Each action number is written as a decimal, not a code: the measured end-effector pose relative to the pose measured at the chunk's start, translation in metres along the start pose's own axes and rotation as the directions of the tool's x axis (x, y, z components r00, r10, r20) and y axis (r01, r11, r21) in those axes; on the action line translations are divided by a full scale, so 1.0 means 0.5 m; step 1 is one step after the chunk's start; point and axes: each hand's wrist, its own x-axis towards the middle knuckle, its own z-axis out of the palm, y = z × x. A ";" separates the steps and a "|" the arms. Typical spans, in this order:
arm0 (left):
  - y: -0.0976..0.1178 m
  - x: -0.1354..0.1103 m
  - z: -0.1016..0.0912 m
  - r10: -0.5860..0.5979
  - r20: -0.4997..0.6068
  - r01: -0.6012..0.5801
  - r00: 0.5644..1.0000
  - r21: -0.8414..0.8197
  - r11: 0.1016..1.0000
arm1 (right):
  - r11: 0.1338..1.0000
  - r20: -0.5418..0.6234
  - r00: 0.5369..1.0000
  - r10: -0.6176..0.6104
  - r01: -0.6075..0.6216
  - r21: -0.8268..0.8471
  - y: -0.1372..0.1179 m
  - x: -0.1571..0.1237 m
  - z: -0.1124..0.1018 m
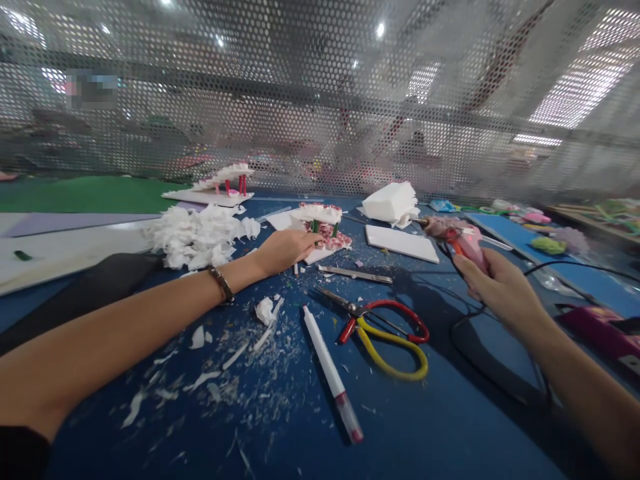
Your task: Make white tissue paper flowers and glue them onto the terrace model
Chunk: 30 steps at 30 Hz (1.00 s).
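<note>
My left hand [287, 250], a bracelet on its wrist, reaches forward with its fingers closed at the left side of a small craft model [327, 215]. This model has a white and red speckled top on green posts, above a speckled base. In my right hand [505, 283] is a pink glue gun [463, 241], its nozzle pointing left toward the model but apart from it. A dark cord trails from the gun. Between my hands lie scissors [377, 327] with red and yellow handles, a white marker [327, 367] and a flat metal strip [355, 273].
Crumpled white paper pieces [195, 233] are heaped at left, before a second model [227, 181] with red posts. A white foam block [401, 244] and a paper stack [390, 202] stand right of centre. Scraps litter the blue table [425, 440]. Perforated metal [300, 133] rises behind.
</note>
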 end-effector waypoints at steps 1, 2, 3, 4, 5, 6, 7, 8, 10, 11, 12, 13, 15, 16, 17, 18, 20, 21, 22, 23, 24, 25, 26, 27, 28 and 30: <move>-0.001 -0.001 0.002 -0.005 -0.009 0.005 1.000 0.001 1.000 | 1.000 0.006 1.000 -0.002 0.002 0.004 0.002 0.001 0.000; -0.002 -0.002 0.003 -0.001 -0.013 0.001 1.000 0.005 1.000 | 1.000 0.011 1.000 -0.002 0.002 0.007 0.004 0.001 0.001; -0.002 -0.003 0.003 0.015 -0.012 -0.014 1.000 0.013 1.000 | 1.000 0.014 1.000 -0.002 0.002 0.009 0.006 0.002 0.001; -0.002 -0.003 0.003 0.039 -0.005 -0.039 0.999 0.021 0.999 | 1.000 0.017 1.000 -0.002 0.002 0.010 0.008 0.002 0.001; -0.002 -0.003 0.002 0.068 0.006 -0.068 0.998 0.031 0.997 | 1.000 0.019 1.000 -0.002 0.002 0.009 0.009 0.002 0.002; -0.001 -0.004 0.000 0.096 0.018 -0.097 0.995 0.041 0.994 | 1.000 0.020 1.000 -0.002 0.002 0.008 0.010 0.002 0.002; 0.000 -0.004 -0.002 0.120 0.028 -0.122 0.992 0.050 0.991 | 1.000 0.020 1.000 -0.003 0.003 0.005 0.011 0.002 0.002; 0.002 -0.004 -0.005 0.139 0.036 -0.140 0.990 0.058 0.988 | 1.000 0.020 1.000 -0.005 0.005 0.003 0.011 0.002 0.003; 0.006 -0.003 -0.010 0.159 0.045 -0.162 0.986 0.068 0.984 | 1.000 0.017 1.000 -0.006 0.006 -0.004 0.011 0.002 0.003; 0.008 -0.002 -0.012 0.164 0.048 -0.167 0.985 0.071 0.983 | 1.000 0.015 1.000 -0.005 0.005 -0.006 0.011 0.002 0.003; 0.010 -0.001 -0.013 0.165 0.052 -0.169 0.985 0.073 0.983 | 1.000 0.014 1.000 -0.003 0.003 -0.007 0.011 0.002 0.003; 0.011 0.000 -0.014 0.164 0.055 -0.168 0.985 0.075 0.983 | 1.000 0.013 1.000 -0.002 0.002 -0.006 0.011 0.002 0.003; 0.012 0.001 -0.015 0.154 0.061 -0.159 0.986 0.078 0.984 | 1.000 0.013 1.000 -0.002 0.002 -0.003 0.010 0.002 0.003; 0.012 0.001 -0.014 0.147 0.063 -0.152 0.987 0.079 0.985 | 1.000 0.013 1.000 -0.004 0.004 0.000 0.010 0.002 0.002; 0.011 0.001 -0.013 0.140 0.063 -0.145 0.988 0.080 0.986 | 1.000 0.012 1.000 -0.007 0.006 0.001 0.008 0.001 0.002; 0.010 0.001 -0.012 0.133 0.062 -0.138 0.989 0.078 0.987 | 1.000 0.011 1.000 -0.009 0.009 0.002 0.007 0.001 0.002; 0.007 -0.001 -0.009 0.119 0.059 -0.123 0.991 0.070 0.990 | 1.000 0.009 1.000 -0.009 0.009 0.001 0.004 0.000 0.002; 0.006 -0.002 -0.008 0.112 0.058 -0.115 0.992 0.064 0.991 | 1.000 0.009 1.000 -0.007 0.007 0.000 0.004 0.000 0.003; 0.005 -0.002 -0.007 0.105 0.059 -0.108 0.993 0.056 0.992 | 1.000 0.011 1.000 -0.003 0.003 -0.001 0.003 0.000 0.003; 0.004 -0.001 -0.006 0.099 0.061 -0.102 0.993 0.047 0.994 | 1.000 0.013 1.000 0.001 -0.001 0.001 0.003 0.000 0.004; 0.004 0.000 -0.005 0.095 0.066 -0.097 0.993 0.037 0.995 | 1.000 0.015 1.000 0.005 -0.005 0.003 0.004 0.000 0.004; 0.003 0.002 -0.005 0.090 0.071 -0.092 0.993 0.026 0.995 | 1.000 0.017 1.000 0.009 -0.009 0.005 0.005 0.001 0.005; 0.002 0.004 -0.004 0.083 0.076 -0.085 0.994 0.013 0.996 | 1.000 0.020 1.000 0.012 -0.012 0.009 0.006 0.001 0.005; 0.001 0.005 -0.004 0.070 0.080 -0.070 0.994 0.000 0.998 | 1.000 0.023 1.000 0.016 -0.016 0.012 0.008 0.002 0.006; 0.001 0.007 -0.003 0.048 0.084 -0.048 0.995 -0.012 0.999 | 1.000 0.027 0.999 0.018 -0.018 0.014 0.010 0.002 0.006; 0.000 0.008 -0.002 -0.024 0.092 0.027 0.995 -0.032 0.999 | 1.000 0.038 0.999 0.019 -0.020 0.015 0.012 0.002 0.006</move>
